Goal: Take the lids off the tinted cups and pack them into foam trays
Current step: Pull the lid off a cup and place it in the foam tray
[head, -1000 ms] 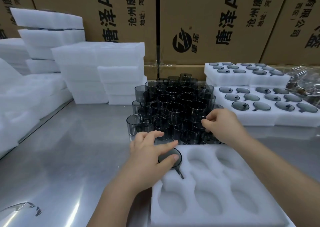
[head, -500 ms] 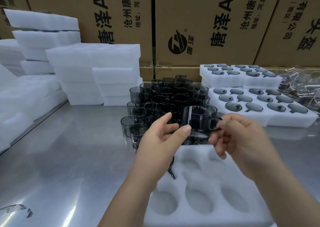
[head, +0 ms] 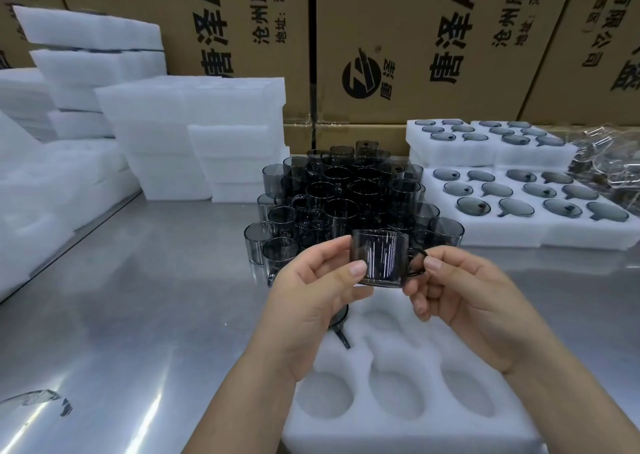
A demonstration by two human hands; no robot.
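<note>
- The cup (head: 379,258) is in the air between both hands, upright, its open rim up and its handle (head: 417,263) pointing right.
- The left hand (head: 311,301) pinches the cup's left wall, thumb on the near side and fingers behind.
- The right hand (head: 460,298) pinches the handle between thumb and curled fingers.
- The cup hangs above the far edge of the tray (head: 398,419), just in front of the pile (head: 346,197) of tinted cups on the desk (head: 138,298).
- A dark tinted piece (head: 343,337) sits in the tray's far-left pocket, mostly hidden under the left hand; the other visible pockets hold nothing.
- Full trays (head: 502,235) stand right of the pile, foam stacks (head: 194,124) left of it, and boxes (head: 415,38) behind.
</note>
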